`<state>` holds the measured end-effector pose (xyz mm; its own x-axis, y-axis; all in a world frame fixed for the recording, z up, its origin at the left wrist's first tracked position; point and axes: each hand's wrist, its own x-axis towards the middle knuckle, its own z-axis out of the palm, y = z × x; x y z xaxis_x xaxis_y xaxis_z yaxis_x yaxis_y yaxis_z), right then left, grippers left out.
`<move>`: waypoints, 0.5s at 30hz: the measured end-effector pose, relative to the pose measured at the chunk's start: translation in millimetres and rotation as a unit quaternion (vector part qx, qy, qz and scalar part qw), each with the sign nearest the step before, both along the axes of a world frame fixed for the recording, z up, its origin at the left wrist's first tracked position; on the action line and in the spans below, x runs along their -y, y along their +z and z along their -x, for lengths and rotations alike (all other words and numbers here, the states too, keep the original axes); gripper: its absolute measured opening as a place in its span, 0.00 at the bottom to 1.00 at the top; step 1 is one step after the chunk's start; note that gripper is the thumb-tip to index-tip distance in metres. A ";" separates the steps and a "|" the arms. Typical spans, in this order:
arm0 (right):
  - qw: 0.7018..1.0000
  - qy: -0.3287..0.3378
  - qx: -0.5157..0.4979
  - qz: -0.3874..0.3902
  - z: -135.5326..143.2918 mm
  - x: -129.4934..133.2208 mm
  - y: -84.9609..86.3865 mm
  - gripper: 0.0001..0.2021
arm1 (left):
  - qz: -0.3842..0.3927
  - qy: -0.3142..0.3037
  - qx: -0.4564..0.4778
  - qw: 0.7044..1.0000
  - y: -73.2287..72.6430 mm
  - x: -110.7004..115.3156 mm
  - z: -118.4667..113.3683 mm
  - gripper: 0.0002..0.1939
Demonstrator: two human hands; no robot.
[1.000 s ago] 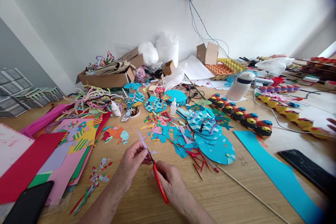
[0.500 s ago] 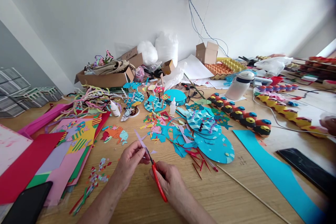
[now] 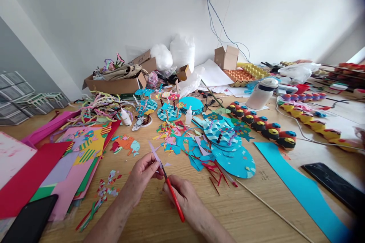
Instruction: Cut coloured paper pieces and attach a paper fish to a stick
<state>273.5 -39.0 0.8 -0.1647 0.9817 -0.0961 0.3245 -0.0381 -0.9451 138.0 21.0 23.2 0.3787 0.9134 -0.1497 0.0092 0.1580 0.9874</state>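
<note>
My left hand (image 3: 145, 172) pinches a narrow strip of lilac paper (image 3: 154, 151) between thumb and fingers. Red-handled scissors (image 3: 175, 199) are gripped in my right hand (image 3: 184, 197), their dark blades pointing up and left against the lower end of the strip. Whether the blades are parted is hard to make out. Just beyond my hands lies a heap of blue paper scraps (image 3: 196, 155), with a few red paper slivers (image 3: 218, 174) to its right. Small multicoloured clippings (image 3: 108, 188) lie on the table left of my left wrist.
Coloured paper sheets (image 3: 68, 193) and a black phone (image 3: 28, 218) lie at the left. Glue bottles (image 3: 126, 117) stand behind the scraps. To the right are blue discs (image 3: 236, 161), a thin wooden stick (image 3: 270, 207), a blue paper strip (image 3: 288, 174) and another phone (image 3: 333, 184).
The view has shifted very slightly. My hands, the lilac strip and the scissors keep almost the same position.
</note>
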 end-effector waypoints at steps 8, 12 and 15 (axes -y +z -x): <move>1.000 -0.006 -0.005 -0.005 0.9 0.1 -1.9 0.14 | -0.001 0.005 -0.003 1.000 -0.4 1.3 -2.3 0.08; 1.000 -0.019 0.009 -0.019 1.1 0.2 -2.3 0.15 | 0.001 0.004 0.006 1.000 -1.9 1.3 -2.7 0.08; 0.999 -0.023 0.014 -0.026 1.4 0.1 -2.5 0.15 | 0.006 0.003 0.011 1.000 -2.8 1.2 -2.7 0.07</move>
